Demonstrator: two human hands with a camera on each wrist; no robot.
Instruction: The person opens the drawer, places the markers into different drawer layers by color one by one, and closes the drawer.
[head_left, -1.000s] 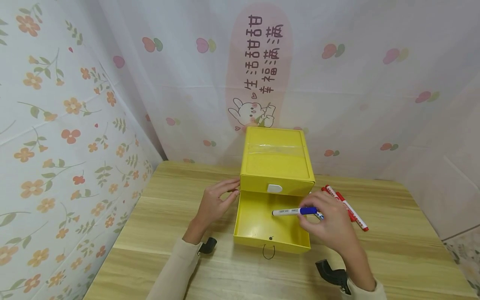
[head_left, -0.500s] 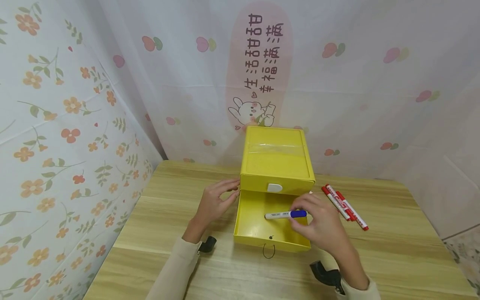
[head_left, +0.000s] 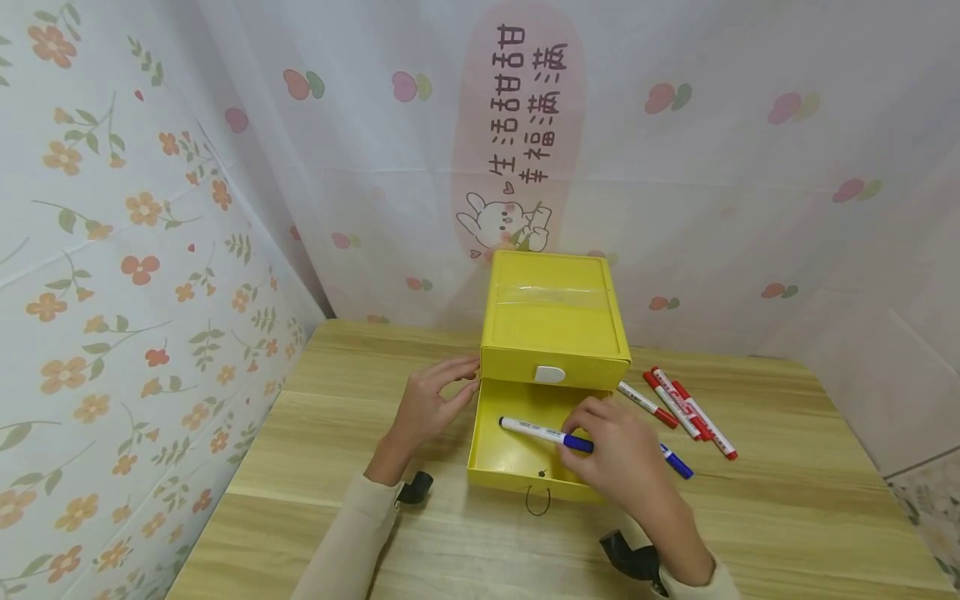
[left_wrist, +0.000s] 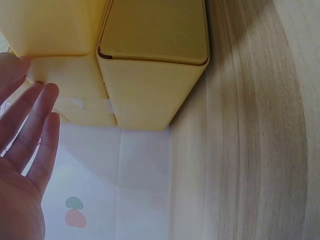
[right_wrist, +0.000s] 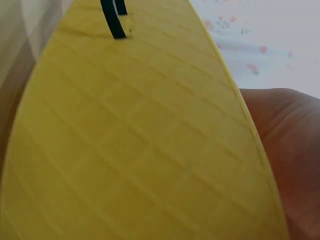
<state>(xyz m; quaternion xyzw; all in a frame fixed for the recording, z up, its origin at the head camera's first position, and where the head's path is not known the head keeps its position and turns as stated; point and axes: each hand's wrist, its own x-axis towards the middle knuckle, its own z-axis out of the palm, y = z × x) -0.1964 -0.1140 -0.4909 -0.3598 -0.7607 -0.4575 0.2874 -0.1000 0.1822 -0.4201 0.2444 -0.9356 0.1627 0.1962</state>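
Note:
A yellow two-tier drawer box [head_left: 555, 308] stands at the back of the table, its lower drawer [head_left: 495, 454] pulled out. My right hand [head_left: 618, 454] reaches over that drawer and pinches a white marker [head_left: 528, 429] by its blue cap end. The marker lies slantwise above the drawer floor. In the right wrist view the drawer's quilted front [right_wrist: 145, 130] covers most of the hand. My left hand [head_left: 435, 408] is at the box's left side, fingertips right at its edge. The left wrist view shows those fingers [left_wrist: 47, 132] extended beside the yellow wall.
Several red-capped markers [head_left: 678, 404] lie on the wooden table [head_left: 795, 483] right of the box. Another blue-capped marker [head_left: 677, 461] lies partly behind the right hand. A black cord loop [head_left: 537, 502] hangs on the drawer front; a printed curtain [head_left: 712, 208] stands behind.
My right hand has moved left and slightly down over the drawer with the marker, whose tip now points up and left. Markers it covered on the table show. The left hand stays put.

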